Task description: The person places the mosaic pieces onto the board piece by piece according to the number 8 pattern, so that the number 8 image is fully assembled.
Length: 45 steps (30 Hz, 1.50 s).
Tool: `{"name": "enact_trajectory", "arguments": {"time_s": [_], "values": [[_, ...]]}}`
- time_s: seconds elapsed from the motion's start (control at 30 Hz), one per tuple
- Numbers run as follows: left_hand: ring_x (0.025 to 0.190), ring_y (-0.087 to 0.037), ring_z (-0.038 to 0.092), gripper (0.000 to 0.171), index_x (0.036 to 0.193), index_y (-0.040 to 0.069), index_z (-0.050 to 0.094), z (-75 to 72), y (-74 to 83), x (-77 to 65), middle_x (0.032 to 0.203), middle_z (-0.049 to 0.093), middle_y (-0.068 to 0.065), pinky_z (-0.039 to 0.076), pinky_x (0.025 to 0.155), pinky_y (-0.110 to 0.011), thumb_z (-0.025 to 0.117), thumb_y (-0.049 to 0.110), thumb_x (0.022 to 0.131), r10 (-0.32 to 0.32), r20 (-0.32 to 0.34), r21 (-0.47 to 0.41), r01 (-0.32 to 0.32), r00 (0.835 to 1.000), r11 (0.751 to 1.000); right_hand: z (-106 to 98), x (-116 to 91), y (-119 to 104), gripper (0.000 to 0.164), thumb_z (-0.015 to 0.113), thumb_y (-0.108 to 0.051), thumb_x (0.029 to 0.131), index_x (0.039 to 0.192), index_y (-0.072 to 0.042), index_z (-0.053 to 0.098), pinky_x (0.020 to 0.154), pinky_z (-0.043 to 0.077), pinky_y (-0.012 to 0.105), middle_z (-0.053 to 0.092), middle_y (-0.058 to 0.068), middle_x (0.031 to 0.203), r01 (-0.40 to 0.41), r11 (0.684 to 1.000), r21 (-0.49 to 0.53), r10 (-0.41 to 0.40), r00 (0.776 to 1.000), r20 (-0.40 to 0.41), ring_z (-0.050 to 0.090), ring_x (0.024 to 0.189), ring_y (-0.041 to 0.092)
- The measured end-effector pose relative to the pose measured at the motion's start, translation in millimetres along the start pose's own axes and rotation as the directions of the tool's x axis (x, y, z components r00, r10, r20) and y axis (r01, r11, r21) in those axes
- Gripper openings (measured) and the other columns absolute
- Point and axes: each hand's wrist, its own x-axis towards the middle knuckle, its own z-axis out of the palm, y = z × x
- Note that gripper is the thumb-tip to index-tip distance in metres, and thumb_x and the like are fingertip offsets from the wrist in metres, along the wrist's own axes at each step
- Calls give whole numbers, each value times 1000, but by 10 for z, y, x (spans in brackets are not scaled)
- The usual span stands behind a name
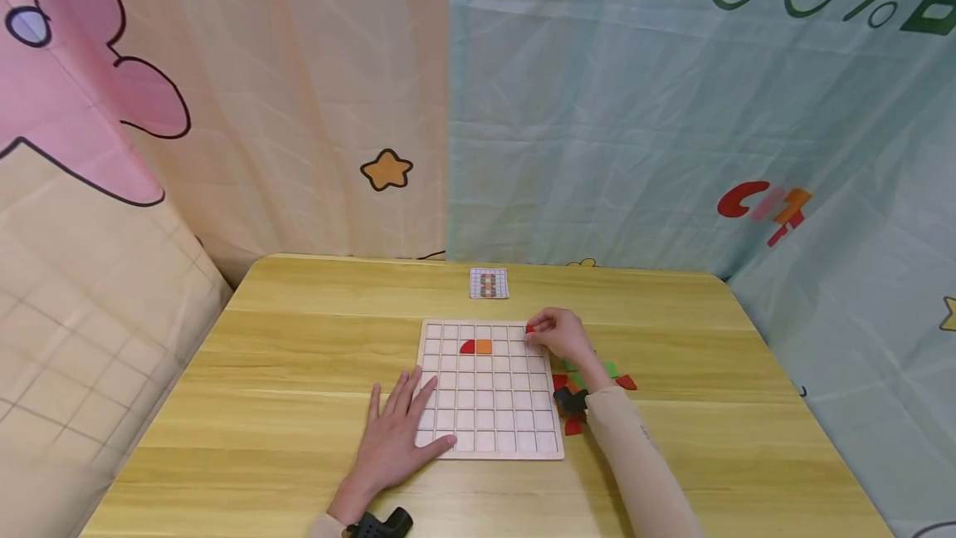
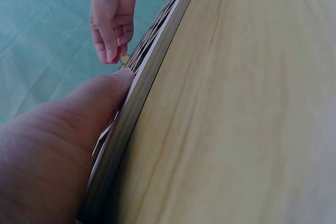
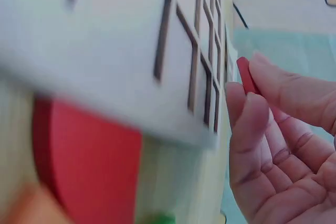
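A white grid board (image 1: 485, 399) lies on the wooden table, with a red quarter-round tile (image 1: 467, 347) and an orange square tile (image 1: 484, 347) side by side in its second row. Spread across the board's left edge, my left hand (image 1: 397, 437) rests with straight fingers; its thumb lies at the near rim. Over the board's far right corner, my right hand (image 1: 558, 333) pinches a small red tile (image 3: 247, 75) between thumb and fingertips. That tile stands nearly on edge in the right wrist view, largely covered by the fingers in the head view.
Several loose red, green and orange tiles (image 1: 626, 383) lie right of the board, partly under my right forearm. A small pattern card (image 1: 489, 283) sits beyond the board. Printed curtains (image 1: 582, 148) hang behind the table.
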Motion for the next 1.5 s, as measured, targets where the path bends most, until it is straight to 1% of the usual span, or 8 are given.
{"name": "enact_trajectory", "arguments": {"time_s": [0.13,0.27,0.43,0.6,0.7,0.93,1.27,1.5], "values": [[141,-30,17,89,147,15,36,-2,11,5,155,22,-11,-1,109,-59,54,70,80,-1,4,-2,2,1000,1000,136,-2,-35,16,78,-6,77,91,-3,69,59,50,27,61,5,78,-22,1000,-6,22,999,27,55,66,18],[141,-31,17,88,147,14,37,-17,24,11,154,23,-12,0,109,-59,54,70,81,-2,4,1,2,1000,1000,226,-16,-93,16,78,-4,77,91,-4,69,60,49,27,61,5,78,-13,1000,-6,13,999,42,55,66,18],[139,-33,20,87,145,13,40,-15,20,23,153,27,-14,3,108,-61,57,67,80,12,-36,-4,-12,999,1000,280,-13,-157,12,77,-4,77,86,-4,69,60,49,26,62,3,74,23,1000,4,-23,996,86,56,66,17],[140,-32,18,88,146,13,39,-19,21,24,153,25,-13,0,108,-60,57,68,80,8,-23,-6,-9,1000,1000,324,-10,-162,11,79,-7,76,80,-5,69,57,43,26,62,2,70,54,998,-35,-51,994,99,53,62,17],[140,-32,18,88,146,13,39,-19,26,26,153,25,-13,1,108,-60,57,68,80,9,-23,-10,-10,1000,1000,353,-7,-161,11,79,-9,76,79,-6,69,56,42,26,62,2,70,40,998,-51,-35,995,96,52,62,17],[139,-34,22,87,145,13,40,-14,26,23,152,27,-14,3,108,-61,57,68,80,15,-42,-5,-16,999,1000,384,-9,-182,11,79,-9,77,78,-7,69,58,44,27,62,2,71,-4,998,-60,10,995,95,52,64,19],[140,-32,19,88,147,15,38,-12,15,10,154,25,-12,0,108,-60,54,71,80,0,-8,-2,0,1000,1000,383,-3,-172,7,80,-11,77,77,-7,73,59,45,27,64,0,71,24,996,-83,-15,995,100,53,65,17],[141,-30,16,89,147,16,37,-2,13,4,154,23,-11,-3,109,-58,54,71,80,-10,14,2,10,1000,1000,393,-18,-201,7,80,-12,76,77,-8,74,59,46,28,65,-2,74,28,990,-142,-14,995,97,54,68,16]]}}
